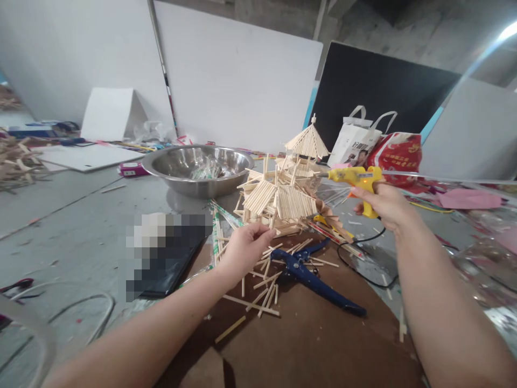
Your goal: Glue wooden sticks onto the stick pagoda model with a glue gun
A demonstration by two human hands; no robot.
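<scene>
A pavilion-like model (297,199) built from thin wooden sticks has a slatted lower roof and a pointed tower roof behind. At the front of its base, my left hand (251,245) is closed in a pinch; what lies between the fingertips is too small to make out. My right hand (390,207) grips a yellow hot glue gun (359,177), its nozzle pointing left beside the tower. A clear glue stick runs out of its back. Below the model, blue-handled cutters (311,275) lie among several loose wooden sticks (269,293).
A brown round board (315,345) lies under the work. A steel basin (194,186) stands behind left, near a dark, partly blurred flat object (181,275). A black cable (359,272) loops at right. White (351,141) and red (398,156) bags stand behind.
</scene>
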